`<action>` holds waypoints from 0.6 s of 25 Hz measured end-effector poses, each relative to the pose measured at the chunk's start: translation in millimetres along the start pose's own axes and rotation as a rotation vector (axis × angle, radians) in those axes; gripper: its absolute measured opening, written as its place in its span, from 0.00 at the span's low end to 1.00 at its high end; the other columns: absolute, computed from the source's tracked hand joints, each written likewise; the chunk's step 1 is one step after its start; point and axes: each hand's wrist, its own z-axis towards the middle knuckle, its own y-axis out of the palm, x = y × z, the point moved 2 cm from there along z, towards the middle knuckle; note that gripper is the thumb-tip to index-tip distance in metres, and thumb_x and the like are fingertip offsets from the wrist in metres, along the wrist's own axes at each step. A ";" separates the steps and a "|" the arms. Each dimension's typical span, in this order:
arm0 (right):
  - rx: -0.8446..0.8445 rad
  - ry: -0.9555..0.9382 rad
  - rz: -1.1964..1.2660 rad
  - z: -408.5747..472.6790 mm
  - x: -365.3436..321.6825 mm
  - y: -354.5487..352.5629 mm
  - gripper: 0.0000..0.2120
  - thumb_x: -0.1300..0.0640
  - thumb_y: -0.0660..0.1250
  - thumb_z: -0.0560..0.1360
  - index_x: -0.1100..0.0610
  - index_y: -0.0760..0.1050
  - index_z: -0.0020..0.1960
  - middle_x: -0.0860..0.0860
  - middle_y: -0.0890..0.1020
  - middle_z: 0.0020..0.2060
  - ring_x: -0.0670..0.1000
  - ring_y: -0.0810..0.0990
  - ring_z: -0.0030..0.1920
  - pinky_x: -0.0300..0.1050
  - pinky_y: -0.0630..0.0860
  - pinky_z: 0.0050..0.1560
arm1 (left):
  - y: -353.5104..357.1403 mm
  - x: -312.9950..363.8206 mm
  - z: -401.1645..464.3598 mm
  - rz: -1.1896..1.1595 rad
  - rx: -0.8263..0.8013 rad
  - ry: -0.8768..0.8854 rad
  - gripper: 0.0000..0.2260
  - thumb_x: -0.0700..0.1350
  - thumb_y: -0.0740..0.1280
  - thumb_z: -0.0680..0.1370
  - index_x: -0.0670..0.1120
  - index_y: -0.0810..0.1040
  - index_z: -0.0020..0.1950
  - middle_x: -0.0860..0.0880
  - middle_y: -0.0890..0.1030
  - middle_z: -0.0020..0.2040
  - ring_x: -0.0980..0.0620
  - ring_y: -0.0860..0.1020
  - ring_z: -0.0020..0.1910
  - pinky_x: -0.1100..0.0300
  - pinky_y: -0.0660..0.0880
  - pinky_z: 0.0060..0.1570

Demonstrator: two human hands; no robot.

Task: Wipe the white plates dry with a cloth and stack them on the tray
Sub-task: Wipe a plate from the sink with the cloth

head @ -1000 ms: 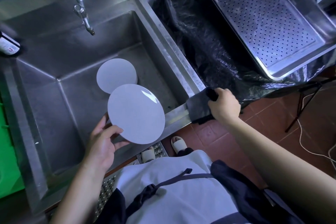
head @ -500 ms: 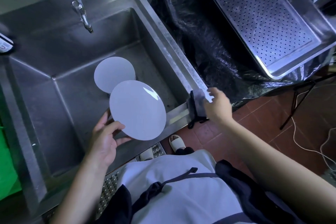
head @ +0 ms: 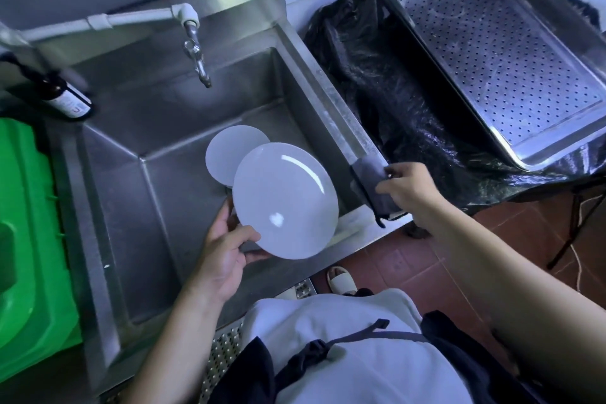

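Two plates: one white plate (head: 284,200) held tilted over the sink (head: 157,128); a second plate (head: 229,154) lies in the basin just beyond it.
Left hand (head: 226,249): grips the held plate's near-left rim, thumb on top.
Right hand (head: 406,184): fingers pinch the dark cloth (head: 369,180) draped on the sink's right rim.
Tray (head: 492,52): perforated steel, far right, on black plastic (head: 393,102).

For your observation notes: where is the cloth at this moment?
In the head view, the dark cloth hangs over the sink's right rim, beside the black bag, with the right hand pinching it.
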 end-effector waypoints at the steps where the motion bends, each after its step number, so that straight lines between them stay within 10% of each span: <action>1: 0.072 -0.123 0.002 -3.1 -17.3 -4.6 0.06 0.65 0.70 0.65 0.59 0.81 0.41 0.51 0.73 0.32 0.50 0.72 0.34 0.44 0.67 0.33 | 4.6 3.4 -2.1 0.006 -0.009 0.017 0.32 0.35 0.67 0.66 0.63 0.80 0.64 0.54 0.84 0.58 0.46 0.82 0.53 0.48 0.82 0.39; 7: 0.393 -0.657 -0.037 -58.1 -121.8 32.9 0.09 0.65 0.68 0.71 0.57 0.82 0.48 0.49 0.69 0.41 0.54 0.72 0.42 0.47 0.65 0.37 | 45.3 30.6 -13.1 0.081 -0.137 0.141 0.33 0.34 0.67 0.68 0.63 0.79 0.67 0.50 0.84 0.55 0.49 0.82 0.52 0.42 0.82 0.45; 15: -0.013 -1.149 0.147 -115.8 -157.4 64.5 0.20 0.62 0.66 0.71 0.60 0.81 0.63 0.58 0.78 0.46 0.62 0.74 0.47 0.56 0.71 0.50 | 59.3 59.6 -31.2 0.014 -0.119 0.323 0.30 0.32 0.61 0.74 0.59 0.79 0.69 0.47 0.84 0.59 0.49 0.84 0.51 0.50 0.82 0.38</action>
